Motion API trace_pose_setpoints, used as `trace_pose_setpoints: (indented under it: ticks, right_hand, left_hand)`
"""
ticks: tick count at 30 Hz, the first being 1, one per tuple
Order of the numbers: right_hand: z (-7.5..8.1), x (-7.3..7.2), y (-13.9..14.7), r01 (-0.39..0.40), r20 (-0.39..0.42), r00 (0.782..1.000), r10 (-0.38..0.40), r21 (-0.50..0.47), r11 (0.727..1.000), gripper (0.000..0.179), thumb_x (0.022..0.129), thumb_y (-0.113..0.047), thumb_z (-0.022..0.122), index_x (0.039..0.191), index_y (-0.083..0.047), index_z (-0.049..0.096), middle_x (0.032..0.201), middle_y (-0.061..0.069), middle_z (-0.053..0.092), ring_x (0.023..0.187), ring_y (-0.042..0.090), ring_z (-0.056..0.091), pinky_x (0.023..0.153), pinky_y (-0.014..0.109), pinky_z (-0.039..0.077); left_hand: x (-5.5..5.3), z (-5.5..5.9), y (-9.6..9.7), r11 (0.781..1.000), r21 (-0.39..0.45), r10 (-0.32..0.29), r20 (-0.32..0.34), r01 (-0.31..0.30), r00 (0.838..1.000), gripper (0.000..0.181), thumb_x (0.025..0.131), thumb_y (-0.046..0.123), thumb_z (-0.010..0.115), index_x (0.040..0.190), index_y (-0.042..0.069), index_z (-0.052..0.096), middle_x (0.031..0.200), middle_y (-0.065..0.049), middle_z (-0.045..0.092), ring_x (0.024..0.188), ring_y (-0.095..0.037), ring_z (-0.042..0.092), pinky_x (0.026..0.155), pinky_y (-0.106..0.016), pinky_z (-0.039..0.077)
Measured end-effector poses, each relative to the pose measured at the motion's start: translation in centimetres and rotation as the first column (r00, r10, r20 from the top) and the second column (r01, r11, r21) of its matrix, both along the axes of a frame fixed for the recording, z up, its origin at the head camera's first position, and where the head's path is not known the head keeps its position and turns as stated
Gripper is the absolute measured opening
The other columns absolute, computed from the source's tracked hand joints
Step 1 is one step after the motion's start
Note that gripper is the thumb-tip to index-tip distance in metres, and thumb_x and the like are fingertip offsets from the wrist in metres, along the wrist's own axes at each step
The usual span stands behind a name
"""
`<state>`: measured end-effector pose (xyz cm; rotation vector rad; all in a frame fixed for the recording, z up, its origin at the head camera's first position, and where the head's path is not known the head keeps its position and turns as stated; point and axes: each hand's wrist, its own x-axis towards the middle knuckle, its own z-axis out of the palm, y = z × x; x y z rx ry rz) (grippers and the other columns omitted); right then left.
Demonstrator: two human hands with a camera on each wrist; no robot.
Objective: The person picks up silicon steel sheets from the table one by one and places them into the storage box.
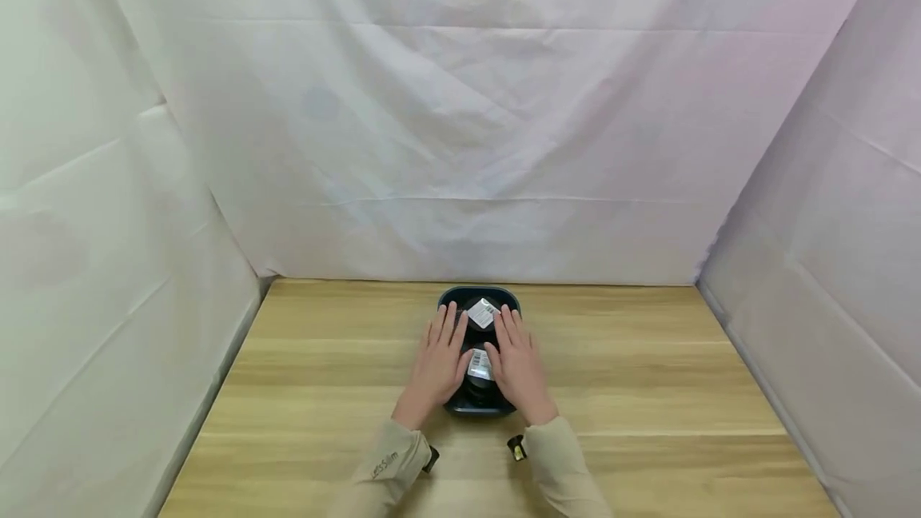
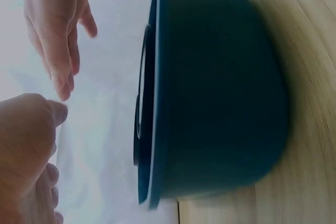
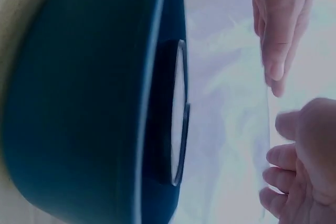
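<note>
A dark teal plastic basin [image 1: 480, 412] stands on the wooden table in front of the person. Inside lie two black round items, a far one with a white barcode label [image 1: 483, 313] and a near one with a similar label [image 1: 480, 366]; their kind does not show. My left hand [image 1: 436, 364] hovers over the basin's left side, fingers extended forward. Over the right side is my right hand [image 1: 521, 366], held the same way. Both wrist views show a gap between the hands and the basin wall [image 2: 215, 93], and neither hand holds anything.
The wooden table [image 1: 647, 374] extends to both sides of the basin. White cloth [image 1: 460, 118] hangs behind it, with more cloth walls at left and right. Each wrist carries a small black device [image 1: 516, 448] beside a beige sleeve [image 1: 564, 462].
</note>
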<state>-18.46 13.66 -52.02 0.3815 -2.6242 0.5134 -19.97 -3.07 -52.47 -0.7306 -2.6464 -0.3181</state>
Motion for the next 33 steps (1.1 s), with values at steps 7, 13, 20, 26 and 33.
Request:
trace_pose_setpoints:
  ticks: [7,13,20,26,33]
  right_hand:
    - [-0.2,-1.8,0.9,0.123,0.09,0.987,-0.13,0.07,0.99,0.069,0.089,-0.044,0.059,0.144,-0.008,0.037,0.151,0.018,0.026,0.138,0.039,0.017,0.091,0.078,0.014]
    - [-0.2,-2.6,1.9,0.15,0.143,0.977,-0.159,0.072,0.986,0.073,0.089,-0.05,0.056,0.147,-0.011,0.032,0.152,0.018,0.023,0.139,0.04,0.012,0.094,0.077,0.006]
    - [-0.5,-2.5,2.4,0.154,0.199,0.966,-0.165,0.073,0.985,0.072,0.09,-0.05,0.055,0.147,-0.011,0.032,0.152,0.019,0.023,0.139,0.041,0.011,0.094,0.078,0.003]
    - [-0.6,-2.9,2.4,0.153,0.2,0.966,-0.165,0.078,0.985,0.071,0.091,-0.05,0.053,0.147,-0.012,0.031,0.152,0.018,0.023,0.14,0.039,0.009,0.093,0.078,0.002]
    - [-0.5,-2.7,2.2,0.138,0.218,0.964,-0.154,0.088,0.987,0.07,0.091,-0.049,0.054,0.146,-0.012,0.033,0.152,0.016,0.023,0.14,0.038,0.008,0.093,0.078,0.003]
  left_hand:
    - [-2.5,-0.7,0.0,0.999,-0.026,0.031,0.035,-0.03,0.999,0.066,0.095,0.043,0.049,0.147,0.009,0.029,0.153,-0.02,0.017,0.139,-0.04,0.012,0.106,-0.06,0.018]
    - [-4.2,-0.8,0.3,0.995,-0.086,0.048,0.04,-0.044,0.998,0.067,0.094,0.048,0.047,0.147,0.011,0.029,0.154,-0.018,0.017,0.14,-0.037,0.01,0.107,-0.058,0.018]
    - [-4.3,-0.6,0.7,0.989,-0.141,0.049,0.054,-0.041,0.997,0.068,0.095,0.05,0.044,0.148,0.012,0.028,0.153,-0.018,0.019,0.14,-0.037,0.012,0.108,-0.057,0.018]
    - [-4.4,-0.3,1.0,0.993,-0.115,0.049,0.069,-0.041,0.996,0.067,0.094,0.049,0.045,0.147,0.011,0.029,0.153,-0.018,0.018,0.14,-0.037,0.011,0.108,-0.057,0.016]
    - [-4.3,-0.4,1.1,0.991,-0.124,0.058,0.071,-0.049,0.996,0.068,0.095,0.05,0.044,0.148,0.011,0.029,0.153,-0.019,0.02,0.14,-0.036,0.011,0.108,-0.056,0.017]
